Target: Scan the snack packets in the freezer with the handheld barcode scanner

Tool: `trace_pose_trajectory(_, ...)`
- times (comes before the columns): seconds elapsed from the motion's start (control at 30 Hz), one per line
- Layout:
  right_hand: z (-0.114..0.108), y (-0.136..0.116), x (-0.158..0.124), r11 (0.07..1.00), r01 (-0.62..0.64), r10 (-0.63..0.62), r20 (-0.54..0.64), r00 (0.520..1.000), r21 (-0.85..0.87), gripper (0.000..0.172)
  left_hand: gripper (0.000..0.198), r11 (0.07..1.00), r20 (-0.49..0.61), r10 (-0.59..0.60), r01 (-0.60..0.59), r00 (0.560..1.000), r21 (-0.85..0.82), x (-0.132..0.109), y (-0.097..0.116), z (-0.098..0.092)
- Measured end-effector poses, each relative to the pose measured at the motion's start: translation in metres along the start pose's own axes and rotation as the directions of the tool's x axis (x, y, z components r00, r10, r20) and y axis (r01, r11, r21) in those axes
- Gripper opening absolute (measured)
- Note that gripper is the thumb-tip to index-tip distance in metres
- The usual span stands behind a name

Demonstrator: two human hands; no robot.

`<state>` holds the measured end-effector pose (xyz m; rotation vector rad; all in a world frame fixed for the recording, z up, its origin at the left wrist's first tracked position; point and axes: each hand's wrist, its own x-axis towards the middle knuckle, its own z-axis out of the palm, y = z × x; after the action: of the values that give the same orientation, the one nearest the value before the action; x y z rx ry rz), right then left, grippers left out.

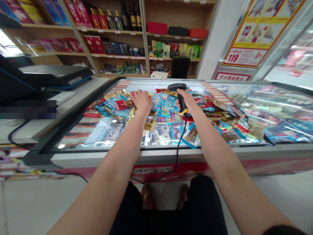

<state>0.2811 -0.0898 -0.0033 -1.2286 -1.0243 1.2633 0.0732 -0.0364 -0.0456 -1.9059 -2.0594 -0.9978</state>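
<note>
My right hand (187,102) is closed around the handle of a black barcode scanner (178,88) with a yellow band, held over a heap of snack packets (168,114) on the glass lid of a chest freezer (156,153). The scanner's black cable (178,153) hangs down over the freezer's front edge. My left hand (141,99) reaches into the heap, fingers curled down onto a red packet (133,94) at the far side. Blue, gold and red packets lie all around both hands.
A counter (80,94) with a black till device (56,75) stands to the left. Wooden shelves (117,55) with bottles and boxes line the back wall. A red and yellow poster (259,32) hangs at the right. White floor lies below.
</note>
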Motion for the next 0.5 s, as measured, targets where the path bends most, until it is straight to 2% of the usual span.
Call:
trace_pose_trajectory(0.1, -0.001, 0.000, 0.001, 1.000, 0.006, -0.006, -0.016, 1.000, 0.003, 0.034, 0.040, 0.991, 0.060, 0.125, -0.122, 0.990, -0.053, -0.008, 0.018, 0.003)
trace_pose_trajectory(0.23, -0.002, 0.000, 0.002, 1.000, 0.026, -0.026, -0.061, 0.998, 0.001, 0.038, 0.042, 0.964, 0.177, 0.267, -0.259, 0.947, -0.066, -0.021, 0.040, 0.008)
trace_pose_trajectory(0.37, -0.004, -0.001, 0.004, 0.999, 0.029, -0.025, -0.107, 0.994, 0.030, 0.037, 0.051, 0.953, 0.290, 0.298, -0.303, 0.909, -0.030, -0.031, 0.052, 0.014)
trace_pose_trajectory(0.5, -0.005, -0.002, 0.006, 0.997, 0.025, -0.014, -0.155, 0.988, 0.070, 0.034, 0.060, 0.952, 0.369, 0.285, -0.306, 0.885, -0.001, -0.035, 0.054, 0.020)
